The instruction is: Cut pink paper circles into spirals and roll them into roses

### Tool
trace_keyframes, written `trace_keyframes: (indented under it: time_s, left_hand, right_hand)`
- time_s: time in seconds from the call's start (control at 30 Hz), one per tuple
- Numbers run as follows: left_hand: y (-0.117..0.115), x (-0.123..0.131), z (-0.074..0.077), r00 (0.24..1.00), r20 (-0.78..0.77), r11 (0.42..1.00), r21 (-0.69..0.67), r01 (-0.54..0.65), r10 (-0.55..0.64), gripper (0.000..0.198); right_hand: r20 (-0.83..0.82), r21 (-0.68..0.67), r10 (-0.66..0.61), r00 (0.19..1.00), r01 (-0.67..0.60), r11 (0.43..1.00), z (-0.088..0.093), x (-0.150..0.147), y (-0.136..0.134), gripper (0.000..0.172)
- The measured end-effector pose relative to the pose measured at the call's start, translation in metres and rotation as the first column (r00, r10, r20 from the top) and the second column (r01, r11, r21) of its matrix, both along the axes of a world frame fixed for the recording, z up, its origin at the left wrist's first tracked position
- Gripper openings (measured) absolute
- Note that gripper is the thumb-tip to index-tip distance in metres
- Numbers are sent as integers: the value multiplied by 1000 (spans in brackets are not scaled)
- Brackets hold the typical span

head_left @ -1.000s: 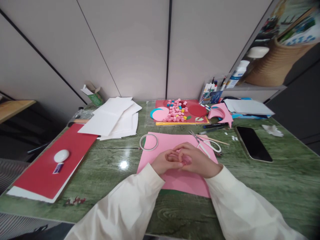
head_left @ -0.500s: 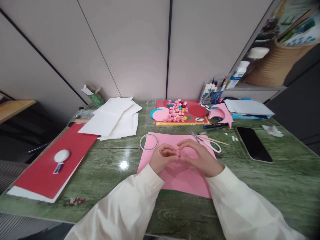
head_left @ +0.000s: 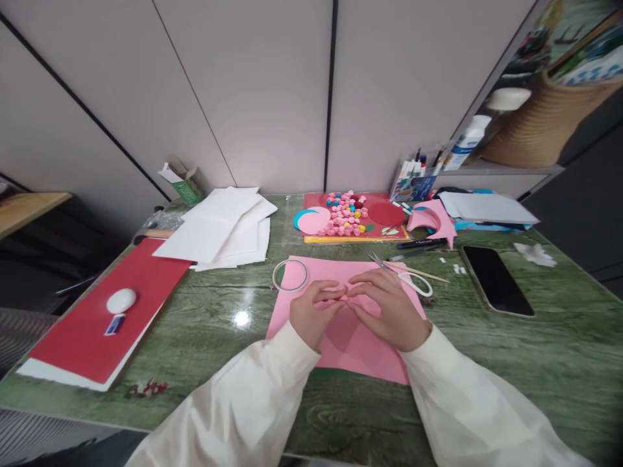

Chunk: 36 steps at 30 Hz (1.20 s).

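Note:
Over the pink paper sheet (head_left: pixel 335 347), my left hand (head_left: pixel 316 314) and my right hand (head_left: pixel 389 308) meet fingertip to fingertip. Between them is a small pink paper piece (head_left: pixel 343 294), mostly covered by the fingers. Both hands are closed in a pinch on it. A ring of tape (head_left: pixel 291 261) lies on the sheet's left corner, near my left hand. Close beyond my right hand rest scissors (head_left: pixel 415 284) with white handles and a thin wooden stick (head_left: pixel 428 272). Behind the sheet, a pile of small pink, blue and yellow balls (head_left: pixel 344 217) sits on a red sheet.
White papers (head_left: pixel 209 227) and a long red sheet (head_left: pixel 92 331) with a white oval object (head_left: pixel 121 301) lie at left. Pens (head_left: pixel 421 244), pink paper offcuts (head_left: pixel 435 220), a marker box (head_left: pixel 413 180) and a phone (head_left: pixel 497 280) are at right. A wall stands behind.
My right hand has turned and its fingers have come down closer to my left hand's fingertips. The small pink piece stays between the hands. The view has shifted very slightly.

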<state>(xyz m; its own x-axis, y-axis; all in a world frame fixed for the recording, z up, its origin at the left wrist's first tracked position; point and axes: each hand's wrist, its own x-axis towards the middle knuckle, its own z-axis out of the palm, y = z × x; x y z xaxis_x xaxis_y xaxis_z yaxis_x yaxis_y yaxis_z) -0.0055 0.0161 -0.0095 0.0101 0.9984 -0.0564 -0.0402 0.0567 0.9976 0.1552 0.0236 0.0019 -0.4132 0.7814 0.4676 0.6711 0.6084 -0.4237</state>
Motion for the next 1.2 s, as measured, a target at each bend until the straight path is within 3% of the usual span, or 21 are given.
trace_keyframes:
  time_s: [0.33, 0.53, 0.6, 0.73, 0.9, 1.03, 1.2]
  left_hand:
    - [0, 1, 0, 985, -171, 988, 143, 61, -36, 30]
    - [5, 3, -1, 993, 76, 996, 12, 86, -87, 38]
    - [4, 4, -2, 994, 82, 997, -2, 76, -76, 38]
    - [0, 2, -5, 994, -99, 990, 131, 53, -40, 34]
    - [-4, 0, -6, 952, -305, 948, 292, 129, -35, 29]
    - [-6, 0, -6, 947, -316, 935, 316, 159, -54, 25]
    - [-4, 3, -5, 976, -200, 970, 206, 128, -86, 30]
  right_hand:
    - [-24, -41, -27, 999, 26, 999, 3, -1, -1, 14]
    - [-163, -133, -15, 986, -7, 991, 4, -2, 0, 19]
    - [-162, -139, -5, 987, -17, 990, 3, -2, 1, 18]
    - [-78, -98, 2, 997, -9, 995, 1, -1, 1, 15]
    - [58, -5, 5, 998, -5, 1000, 2, 1, 0, 10]
    - [118, 53, 1, 993, -7, 999, 2, 1, 1, 10]
    - [98, 105, -9, 995, -1, 994, 1, 1, 1, 7]
